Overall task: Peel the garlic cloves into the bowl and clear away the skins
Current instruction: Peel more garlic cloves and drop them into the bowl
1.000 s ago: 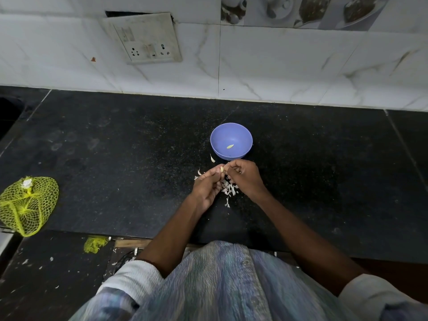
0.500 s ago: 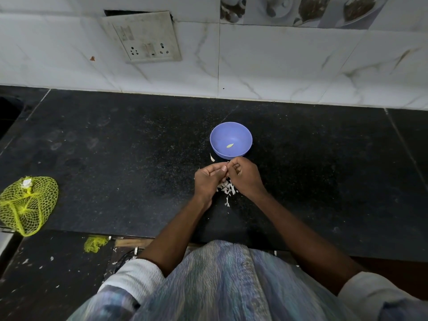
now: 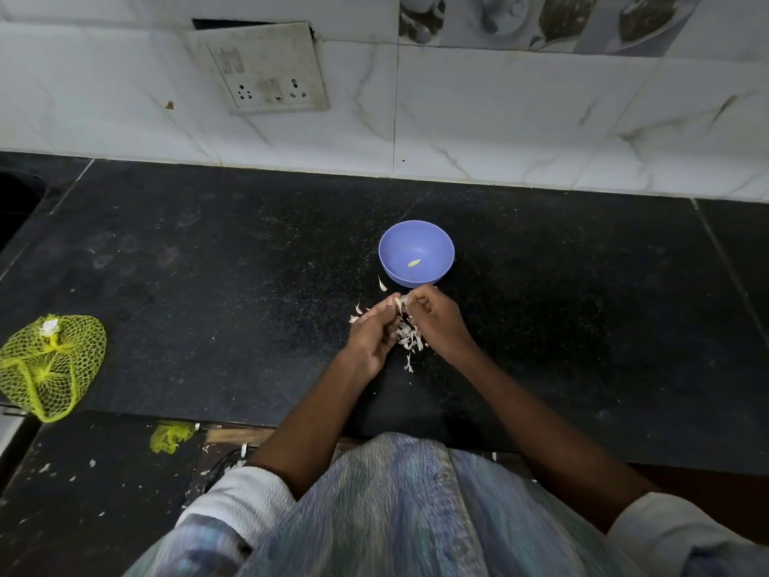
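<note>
Peeling a garlic clove just in front of the bowl, both my hands on it.

From my head camera: my left hand [image 3: 371,339] and right hand [image 3: 439,320] meet fingertip to fingertip, each with fingers curled, pinching the small pale garlic clove [image 3: 400,302] between them, just short of the purple bowl [image 3: 416,252] on the black counter [image 3: 208,285]. One peeled clove [image 3: 414,263] lies inside the bowl. A scatter of white skins [image 3: 410,339] lies on the counter under and between my hands, with a few loose flakes to the left of the bowl. Well apart, at the counter's left edge, sits a yellow mesh bag [image 3: 50,366].
</note>
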